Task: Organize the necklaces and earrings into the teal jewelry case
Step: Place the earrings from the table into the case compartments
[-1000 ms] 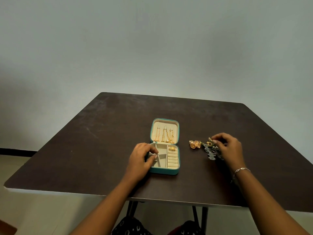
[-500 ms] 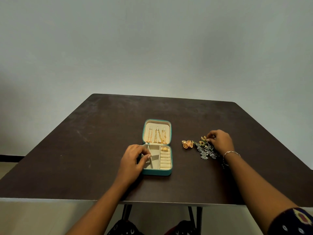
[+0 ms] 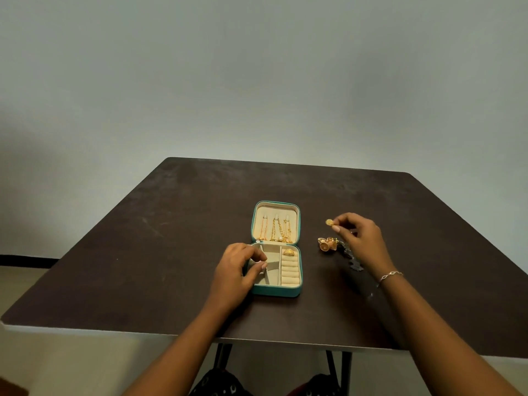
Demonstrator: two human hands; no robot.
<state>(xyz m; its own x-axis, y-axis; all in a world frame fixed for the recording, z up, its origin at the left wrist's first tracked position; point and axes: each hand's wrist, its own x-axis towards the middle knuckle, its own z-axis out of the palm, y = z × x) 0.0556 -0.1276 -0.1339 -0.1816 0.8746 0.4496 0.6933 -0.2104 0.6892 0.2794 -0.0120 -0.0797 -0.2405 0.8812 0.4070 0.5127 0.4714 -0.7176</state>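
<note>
1. Pinching a small gold earring (image 3: pixel 329 222) between thumb and forefinger, the right hand (image 3: pixel 363 238) holds it clear of the table (image 3: pixel 171 252), off to the right of the case (image 3: pixel 277 291). Its other fingers are curled loosely behind.
2. The left hand (image 3: pixel 237 270) is curled over the case's left wall. Its thumb and forefinger tips are close together above the left compartment (whether anything small sits between them, I cannot tell).
3. The case is teal outside and cream inside. It lies open near the middle of the table, with its lid (image 3: pixel 275 210) flat on the far side and its tray on the near side.
4. Gold necklaces (image 3: pixel 275 231) hang side by side from three hooks in the lid, and their lower ends gather near the hinge.
5. The left part of the tray is split into small compartments. The right part is a column of ring rolls (image 3: pixel 290 271), and a gold ring (image 3: pixel 288 252) sits in the farthest roll.
6. Gold bell-shaped earrings (image 3: pixel 327 244) lie on the table to the right of the tray, just nearer the person than the raised earring. They are apart from the case.
7. Dark silver pieces (image 3: pixel 353 260) trail from these earrings toward the person (partly hidden under the right hand and wrist, so their shapes are unclear).
8. A thin bracelet (image 3: pixel 390 275) circles the right wrist.
9. The table is dark brown and scuffed, and a plain grey wall (image 3: pixel 257 81) stands behind it. Black legs (image 3: pixel 331 364) and some patterned cloth (image 3: pixel 217 384) show below the near edge.
</note>
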